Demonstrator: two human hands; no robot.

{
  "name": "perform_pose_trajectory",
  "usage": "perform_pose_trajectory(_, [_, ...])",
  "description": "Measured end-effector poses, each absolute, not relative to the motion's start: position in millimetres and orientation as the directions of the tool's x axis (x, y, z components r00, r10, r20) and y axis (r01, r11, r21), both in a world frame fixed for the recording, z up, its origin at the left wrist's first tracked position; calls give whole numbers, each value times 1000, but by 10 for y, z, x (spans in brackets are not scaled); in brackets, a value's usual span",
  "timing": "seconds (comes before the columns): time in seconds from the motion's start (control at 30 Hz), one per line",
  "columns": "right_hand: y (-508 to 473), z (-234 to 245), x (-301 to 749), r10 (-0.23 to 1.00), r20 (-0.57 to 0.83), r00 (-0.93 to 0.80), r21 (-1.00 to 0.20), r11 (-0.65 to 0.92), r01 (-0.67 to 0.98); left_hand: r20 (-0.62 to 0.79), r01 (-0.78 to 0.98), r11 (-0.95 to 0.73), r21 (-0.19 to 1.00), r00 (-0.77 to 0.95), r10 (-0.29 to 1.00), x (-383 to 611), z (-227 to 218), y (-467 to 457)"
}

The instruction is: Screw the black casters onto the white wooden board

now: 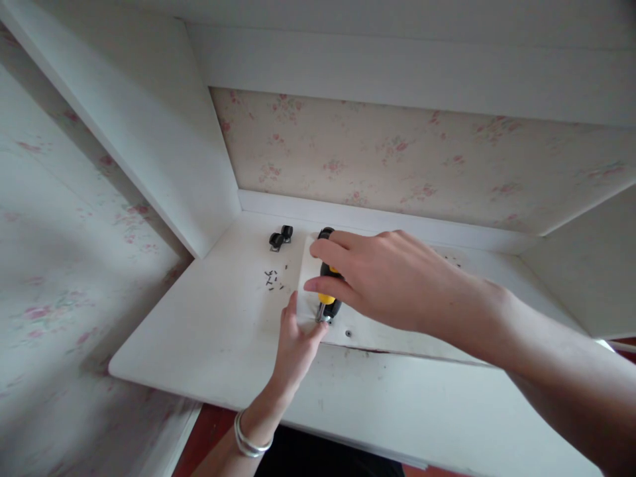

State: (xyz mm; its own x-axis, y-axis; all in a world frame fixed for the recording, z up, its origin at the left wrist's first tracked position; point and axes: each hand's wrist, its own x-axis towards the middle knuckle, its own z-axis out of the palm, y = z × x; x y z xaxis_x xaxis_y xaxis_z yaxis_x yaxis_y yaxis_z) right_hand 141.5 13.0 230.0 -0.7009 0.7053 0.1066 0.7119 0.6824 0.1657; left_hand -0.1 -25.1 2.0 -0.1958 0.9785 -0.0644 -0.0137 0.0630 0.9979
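Observation:
My right hand (382,278) is closed round the handle of a black and yellow screwdriver (326,299), which slants down with its metal shaft toward the mounting plate of a black caster wheel (332,309). The tip's contact with a screw is too small to make out. Under it lies a white board (310,265). At the board's near left corner, my left hand (297,341) has thumb and forefinger spread, the thumb beside the caster plate and the forefinger along the board's left edge. Another black wheel (326,232) shows partly beyond my right hand.
Two loose black casters (276,240) sit left of the board on the white desk (223,331). Several dark screws (271,279) are scattered nearby, and more small pieces (452,261) lie at the right. A white side panel (163,132) rises at the left.

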Motion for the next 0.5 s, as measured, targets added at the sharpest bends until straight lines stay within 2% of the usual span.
perform_pose_trajectory(0.13, [131,2311,1478,596,31,-802,58,800,597,-53,15,57,998,-226,973,1,-11,-247])
perform_pose_trajectory(0.2, [130,2331,1489,636,19,-772,101,767,634,-54,17,59,998,-219,974,0,-17,-246])
perform_pose_trajectory(0.3, [135,2340,1486,718,77,-692,198,669,717,-61,13,65,998,-217,974,-4,-16,-248])
perform_pose_trajectory(0.43, [129,2337,1490,620,13,-785,60,783,619,-63,6,66,998,-201,978,-7,-7,-249])
perform_pose_trajectory(0.5, [119,2352,1478,630,-2,-776,92,773,627,-60,-11,59,998,-165,985,-7,-4,-248])
